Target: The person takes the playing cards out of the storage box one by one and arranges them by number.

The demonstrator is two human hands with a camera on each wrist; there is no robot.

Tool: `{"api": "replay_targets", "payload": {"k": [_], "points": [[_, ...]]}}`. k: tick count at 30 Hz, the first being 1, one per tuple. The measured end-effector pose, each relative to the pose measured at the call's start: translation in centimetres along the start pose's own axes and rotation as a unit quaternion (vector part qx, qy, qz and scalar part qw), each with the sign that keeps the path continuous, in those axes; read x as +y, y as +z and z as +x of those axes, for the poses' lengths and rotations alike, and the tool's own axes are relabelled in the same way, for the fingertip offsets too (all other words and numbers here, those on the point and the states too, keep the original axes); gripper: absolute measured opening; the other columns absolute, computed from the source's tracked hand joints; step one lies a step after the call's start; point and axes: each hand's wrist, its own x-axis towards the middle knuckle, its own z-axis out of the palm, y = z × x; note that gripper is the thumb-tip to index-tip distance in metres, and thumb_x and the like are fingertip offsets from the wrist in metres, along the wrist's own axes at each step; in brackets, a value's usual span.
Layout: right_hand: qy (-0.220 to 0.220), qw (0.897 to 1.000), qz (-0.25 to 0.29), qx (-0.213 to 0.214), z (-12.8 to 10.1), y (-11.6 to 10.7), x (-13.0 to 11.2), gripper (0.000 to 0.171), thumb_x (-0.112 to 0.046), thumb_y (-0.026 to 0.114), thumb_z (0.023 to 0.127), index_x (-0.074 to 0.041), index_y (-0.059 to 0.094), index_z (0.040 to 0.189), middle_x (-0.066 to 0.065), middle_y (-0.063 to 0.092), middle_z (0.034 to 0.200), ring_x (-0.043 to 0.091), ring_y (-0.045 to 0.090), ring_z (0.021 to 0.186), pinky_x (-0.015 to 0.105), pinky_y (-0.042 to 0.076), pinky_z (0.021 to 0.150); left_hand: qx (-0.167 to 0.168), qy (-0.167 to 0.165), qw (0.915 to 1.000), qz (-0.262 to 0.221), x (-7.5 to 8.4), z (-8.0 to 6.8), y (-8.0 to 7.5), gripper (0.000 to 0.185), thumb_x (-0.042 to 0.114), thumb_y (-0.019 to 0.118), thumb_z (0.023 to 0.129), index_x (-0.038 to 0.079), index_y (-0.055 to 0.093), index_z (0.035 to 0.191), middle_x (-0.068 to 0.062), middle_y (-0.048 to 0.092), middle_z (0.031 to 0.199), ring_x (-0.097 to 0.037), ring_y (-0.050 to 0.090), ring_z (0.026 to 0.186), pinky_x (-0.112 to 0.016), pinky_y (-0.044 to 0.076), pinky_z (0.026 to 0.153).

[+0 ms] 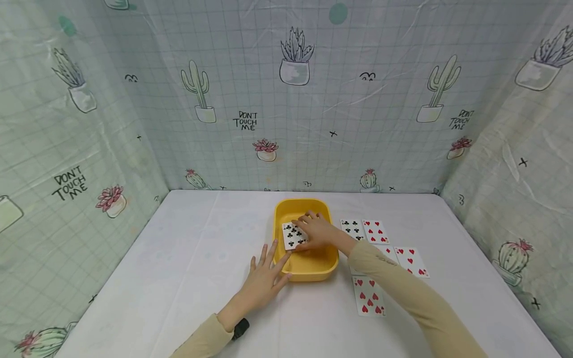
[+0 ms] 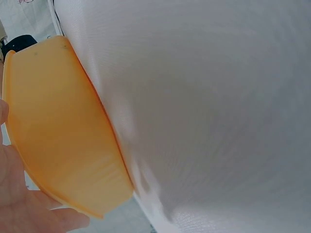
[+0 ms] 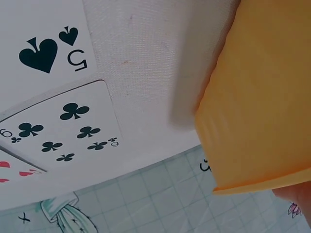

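Clubs card in the yellow tray: a poor hold on its edges is your main risk.
The clubs card (image 1: 289,238) lies in the left part of the yellow tray (image 1: 309,277), your right hand (image 1: 317,232) over its right side. Your thumb and index finger sit by its near and far edges; whether they pinch it, I cannot tell. If that contact is loose, the card could skid or bend against the wall. Your left hand (image 1: 263,284) is spread at the tray's near-left rim, where a hard press could tip or slide it. Farther right, your right sleeve (image 1: 398,281) crosses over the diamonds card (image 1: 388,252); if the forearm dips, cloth could drag it or the nearer seven of hearts (image 1: 368,301) out of place.
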Motion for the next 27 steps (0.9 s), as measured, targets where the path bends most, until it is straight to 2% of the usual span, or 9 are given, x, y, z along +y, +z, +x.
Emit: {"api": "replay_targets", "payload": {"k": [5, 16, 21, 27], "points": [[-0.004, 1.0, 0.005, 0.015, -0.8, -0.4, -0.1, 0.081, -0.063, 0.057, 0.073, -0.016, 0.036, 0.136, 0.008, 0.045, 0.132, 0.032, 0.034, 0.123, 0.055, 0.027, 0.1, 0.0, 0.0, 1.0, 0.001, -0.1, 0.1, 0.1, 0.055, 0.052, 0.032, 0.092, 0.026, 0.03, 0.14, -0.012, 0.003, 0.152, -0.042, 0.008, 0.136, -0.068, 0.019, 0.096], [-0.016, 0.999, 0.007, 0.034, -2.5, -1.2, 0.4, 0.08, -0.061, 0.056, 0.075, -0.017, 0.034, 0.138, 0.008, 0.045, 0.132, 0.031, 0.033, 0.122, 0.055, 0.031, 0.099, 0.0, 0.001, 1.0, 0.001, 0.0, 0.1, 0.1, 0.055, 0.052, 0.033, 0.091, 0.026, 0.03, 0.14, -0.012, 0.003, 0.151, -0.042, 0.008, 0.136, -0.068, 0.019, 0.096], [-0.024, 0.999, 0.001, 0.047, -3.2, -1.9, 0.4, 0.08, -0.06, 0.057, 0.075, -0.016, 0.035, 0.137, 0.009, 0.046, 0.132, 0.032, 0.035, 0.121, 0.057, 0.028, 0.098, 0.002, 0.003, 1.0, 0.004, 0.0, 0.1, 0.0, 0.054, 0.051, 0.033, 0.092, 0.025, 0.03, 0.14, -0.013, 0.004, 0.151, -0.043, 0.01, 0.135, -0.068, 0.02, 0.095], [-0.013, 0.998, 0.011, 0.054, -4.2, -2.6, 0.7, 0.08, -0.059, 0.059, 0.074, -0.016, 0.035, 0.137, 0.009, 0.047, 0.131, 0.032, 0.035, 0.123, 0.056, 0.027, 0.099, -0.001, 0.0, 1.0, 0.004, 0.1, 0.0, -0.1, 0.055, 0.051, 0.032, 0.092, 0.025, 0.03, 0.14, -0.012, 0.003, 0.151, -0.043, 0.009, 0.135, -0.068, 0.02, 0.096]]}}
